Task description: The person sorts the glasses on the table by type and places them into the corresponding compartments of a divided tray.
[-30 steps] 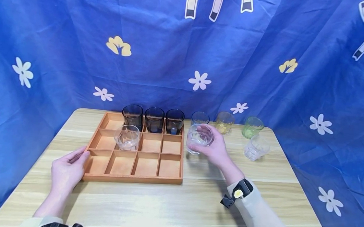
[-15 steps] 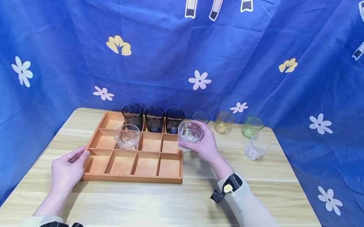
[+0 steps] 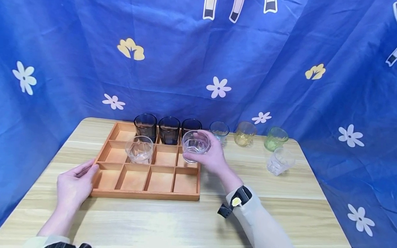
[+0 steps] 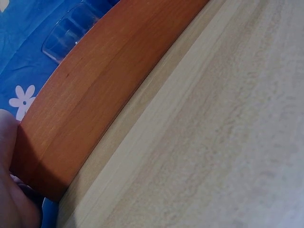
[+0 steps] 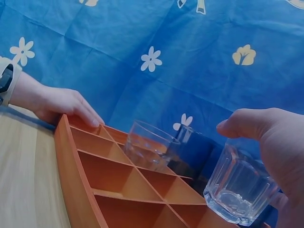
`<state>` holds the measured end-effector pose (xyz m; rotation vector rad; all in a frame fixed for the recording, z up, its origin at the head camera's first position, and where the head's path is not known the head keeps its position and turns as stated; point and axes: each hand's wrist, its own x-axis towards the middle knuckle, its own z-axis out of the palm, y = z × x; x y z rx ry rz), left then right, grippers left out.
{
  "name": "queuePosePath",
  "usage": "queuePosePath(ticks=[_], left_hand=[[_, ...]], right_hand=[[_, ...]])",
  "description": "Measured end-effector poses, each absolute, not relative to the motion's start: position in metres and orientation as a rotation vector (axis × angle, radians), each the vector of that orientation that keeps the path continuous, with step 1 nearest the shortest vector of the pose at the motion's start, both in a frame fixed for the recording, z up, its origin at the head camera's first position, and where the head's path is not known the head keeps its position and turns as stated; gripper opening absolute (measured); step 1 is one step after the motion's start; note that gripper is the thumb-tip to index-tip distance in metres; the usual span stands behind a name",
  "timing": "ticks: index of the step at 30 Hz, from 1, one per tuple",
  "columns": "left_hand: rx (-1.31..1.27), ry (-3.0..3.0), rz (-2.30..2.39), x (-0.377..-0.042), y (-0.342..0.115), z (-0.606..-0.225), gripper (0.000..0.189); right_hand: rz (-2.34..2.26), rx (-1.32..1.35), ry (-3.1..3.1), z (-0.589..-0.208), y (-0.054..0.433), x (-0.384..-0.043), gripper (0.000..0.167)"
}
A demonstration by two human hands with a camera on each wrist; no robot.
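My right hand (image 3: 212, 152) grips a clear glass (image 3: 191, 146) from its right side, over the right end of the middle row of a divided wooden tray (image 3: 144, 196). In the right wrist view, this glass (image 5: 232, 190) has a faceted body and hangs tilted above the dividers. My left hand (image 3: 75, 185) holds the tray's left side near the front corner, with the thumb at the rim. Another clear glass (image 3: 139, 151) sits in the middle row, second compartment from the left. Three dark glasses (image 3: 169, 130) occupy the back row; the held glass partly covers the rightmost.
Right of the tray stand a pale blue glass (image 3: 220, 129), a yellow glass (image 3: 245, 134) and a green glass (image 3: 275, 140). A clear glass (image 3: 280, 162) is in front of the green one. A blue patterned cloth (image 3: 174, 63) hangs behind the wooden table (image 3: 129, 225).
My right hand has carried the clear glass leftward, from beside the tray to over its right-hand column. The left hand has stayed at the tray's side.
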<state>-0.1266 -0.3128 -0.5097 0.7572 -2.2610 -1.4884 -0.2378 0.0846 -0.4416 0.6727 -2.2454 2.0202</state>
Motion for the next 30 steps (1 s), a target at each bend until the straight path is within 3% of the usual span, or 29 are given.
queuePosePath(ticks=[30], left_hand=[[0.751,-2.287,-1.477,-0.127,-0.314,-0.510,0.044]], right_hand=[[2.040,0.637,-2.190,-0.454,0.014,-0.239,0.087]])
